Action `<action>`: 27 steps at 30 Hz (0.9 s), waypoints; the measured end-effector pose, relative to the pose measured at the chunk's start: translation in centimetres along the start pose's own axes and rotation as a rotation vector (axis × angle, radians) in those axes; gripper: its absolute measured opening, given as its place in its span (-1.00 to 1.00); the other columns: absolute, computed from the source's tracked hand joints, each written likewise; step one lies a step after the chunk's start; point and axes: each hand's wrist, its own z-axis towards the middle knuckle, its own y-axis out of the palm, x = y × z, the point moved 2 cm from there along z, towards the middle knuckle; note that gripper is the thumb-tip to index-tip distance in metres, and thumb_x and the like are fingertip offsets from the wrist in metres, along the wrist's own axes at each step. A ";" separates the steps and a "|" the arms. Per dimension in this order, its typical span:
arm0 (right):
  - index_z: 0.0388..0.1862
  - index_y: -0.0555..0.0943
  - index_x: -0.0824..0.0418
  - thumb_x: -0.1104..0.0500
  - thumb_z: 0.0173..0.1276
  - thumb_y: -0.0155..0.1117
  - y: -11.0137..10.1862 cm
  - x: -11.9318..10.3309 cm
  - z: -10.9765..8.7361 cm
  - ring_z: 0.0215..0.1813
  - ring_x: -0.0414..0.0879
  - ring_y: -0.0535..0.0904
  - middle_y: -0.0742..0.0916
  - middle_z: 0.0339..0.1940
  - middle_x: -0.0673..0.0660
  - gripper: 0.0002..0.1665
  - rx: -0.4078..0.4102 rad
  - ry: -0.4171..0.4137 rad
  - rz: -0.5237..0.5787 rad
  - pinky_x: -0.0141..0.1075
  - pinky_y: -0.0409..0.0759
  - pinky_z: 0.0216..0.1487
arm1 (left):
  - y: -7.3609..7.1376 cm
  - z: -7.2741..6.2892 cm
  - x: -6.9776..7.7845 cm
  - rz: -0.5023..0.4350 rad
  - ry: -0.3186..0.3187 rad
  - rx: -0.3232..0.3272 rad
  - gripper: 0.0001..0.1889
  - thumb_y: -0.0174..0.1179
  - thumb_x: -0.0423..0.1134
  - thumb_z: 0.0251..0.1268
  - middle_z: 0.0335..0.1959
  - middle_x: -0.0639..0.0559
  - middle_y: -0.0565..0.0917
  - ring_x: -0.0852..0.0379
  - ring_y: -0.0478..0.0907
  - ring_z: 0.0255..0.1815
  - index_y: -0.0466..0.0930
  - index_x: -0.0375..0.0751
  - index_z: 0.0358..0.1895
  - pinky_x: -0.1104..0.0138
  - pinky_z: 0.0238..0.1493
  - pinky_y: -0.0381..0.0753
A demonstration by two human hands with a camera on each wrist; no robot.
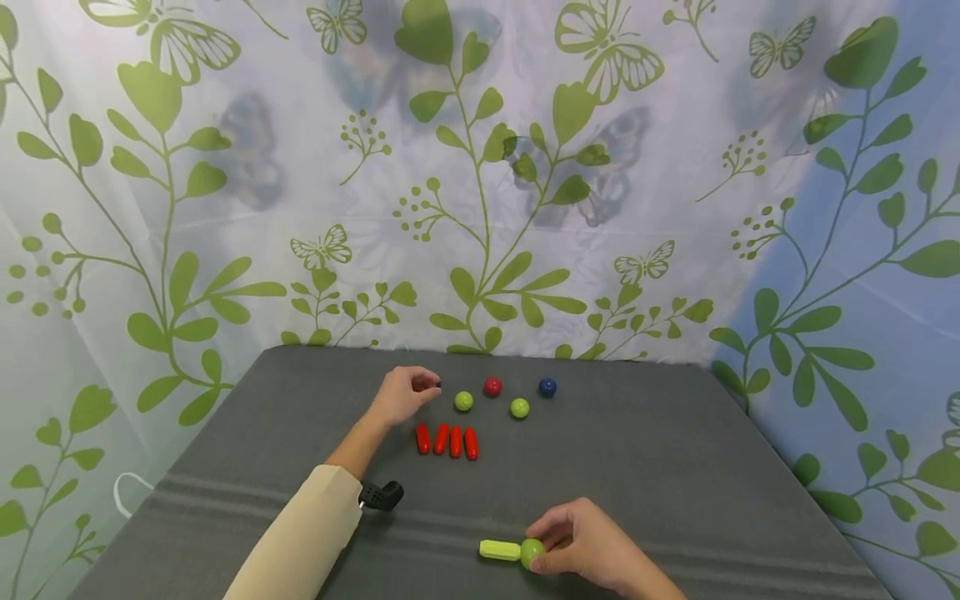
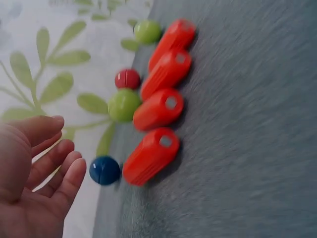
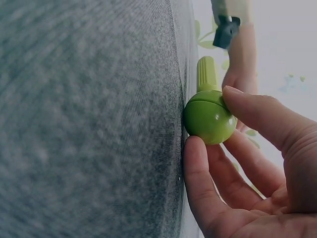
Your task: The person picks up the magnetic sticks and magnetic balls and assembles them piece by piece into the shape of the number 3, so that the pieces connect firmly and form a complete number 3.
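Note:
My left hand (image 1: 405, 395) is at the far left of the table. Its fingers are relaxed around a dark blue ball (image 2: 105, 170), which in the left wrist view lies just past the fingertips with a gap. Several red rods (image 2: 153, 156) lie side by side, nearer to me than that ball. At the front of the table my right hand (image 1: 588, 546) pinches a green ball (image 3: 210, 118) between thumb and fingers. The ball sits against one end of a yellow-green rod (image 1: 499, 550) that points left along the cloth.
Beyond the red rods stand two green balls (image 1: 520, 408), a red ball (image 1: 492, 387) and another blue ball (image 1: 547, 387). Grey cloth (image 1: 637, 450) covers the table. Behind its far edge hangs a curtain (image 1: 480, 208) printed with leaves and butterflies.

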 end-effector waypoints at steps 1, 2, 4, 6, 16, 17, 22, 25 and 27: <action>-0.11 0.78 0.26 0.26 0.10 0.63 0.0 0.0 0.0 -0.22 -0.07 0.72 0.83 -0.23 0.13 -0.66 -0.002 0.001 0.002 -0.31 0.69 -0.24 | -0.1 0.5 -0.3 0.010 -0.011 0.007 -0.75 0.33 -0.21 0.41 -0.11 -0.04 0.78 0.03 0.68 -0.09 0.72 -0.22 0.06 0.12 -0.03 0.67; -0.11 0.78 0.26 0.26 0.11 0.62 0.0 0.1 0.0 -0.22 -0.06 0.72 0.83 -0.23 0.14 -0.66 -0.006 0.001 0.009 -0.30 0.69 -0.24 | -0.1 0.9 -0.6 0.020 -0.022 0.013 -0.74 0.32 -0.21 0.42 -0.09 -0.05 0.77 0.01 0.67 -0.06 0.72 -0.21 0.07 0.10 -0.01 0.67; -0.10 0.78 0.26 0.27 0.12 0.60 0.0 0.1 0.1 -0.22 -0.06 0.72 0.83 -0.22 0.14 -0.67 -0.013 0.001 0.018 -0.30 0.69 -0.23 | -0.3 1.7 -1.1 0.046 -0.029 0.022 -0.73 0.31 -0.21 0.42 -0.03 -0.10 0.75 -0.05 0.66 0.00 0.70 -0.23 0.09 0.05 0.06 0.65; -0.09 0.78 0.26 0.27 0.14 0.59 0.0 0.2 0.1 -0.21 -0.05 0.72 0.83 -0.21 0.14 -0.68 -0.019 0.003 0.027 -0.30 0.69 -0.23 | -0.3 2.4 -1.5 0.069 -0.030 0.020 -0.70 0.31 -0.22 0.43 0.07 -0.16 0.71 -0.11 0.64 0.09 0.68 -0.24 0.13 0.00 0.14 0.62; -0.05 0.77 0.30 0.27 0.14 0.58 0.1 0.0 0.0 -0.19 -0.05 0.73 0.83 -0.19 0.19 -0.64 -0.023 -0.021 0.039 -0.33 0.68 -0.22 | 0.3 4.2 -2.9 0.154 -0.048 -0.027 -0.57 0.33 -0.27 0.40 0.37 -0.27 0.47 -0.28 0.44 0.37 0.59 -0.21 0.30 -0.14 0.35 0.45; -0.05 0.77 0.30 0.27 0.14 0.58 0.1 0.0 -0.1 -0.19 -0.05 0.73 0.83 -0.19 0.18 -0.63 -0.024 -0.021 0.040 -0.33 0.68 -0.21 | 0.5 4.2 -3.0 0.160 -0.051 -0.034 -0.55 0.32 -0.27 0.40 0.38 -0.28 0.46 -0.28 0.44 0.37 0.58 -0.22 0.31 -0.14 0.36 0.44; -0.04 0.77 0.31 0.26 0.14 0.59 0.1 0.0 -0.1 -0.19 -0.05 0.73 0.84 -0.19 0.18 -0.62 -0.025 -0.023 0.037 -0.32 0.69 -0.21 | 1.2 4.1 -3.1 0.151 -0.080 -0.063 -0.57 0.33 -0.29 0.39 0.34 -0.26 0.51 -0.24 0.49 0.33 0.59 -0.21 0.29 -0.10 0.33 0.48; -0.05 0.77 0.31 0.27 0.14 0.58 0.0 0.0 0.0 -0.19 -0.05 0.73 0.83 -0.18 0.18 -0.63 -0.023 -0.028 0.039 -0.32 0.69 -0.21 | 1.5 4.2 -3.3 0.130 -0.099 -0.056 -0.60 0.34 -0.31 0.37 0.28 -0.24 0.55 -0.20 0.53 0.29 0.63 -0.21 0.25 -0.06 0.31 0.51; -0.05 0.77 0.31 0.28 0.14 0.57 0.0 0.0 0.0 -0.19 -0.05 0.73 0.83 -0.18 0.18 -0.64 -0.022 -0.028 0.045 -0.32 0.69 -0.21 | 1.6 4.3 -3.5 0.125 -0.104 -0.046 -0.62 0.35 -0.32 0.36 0.25 -0.23 0.58 -0.19 0.54 0.27 0.65 -0.21 0.21 -0.04 0.31 0.51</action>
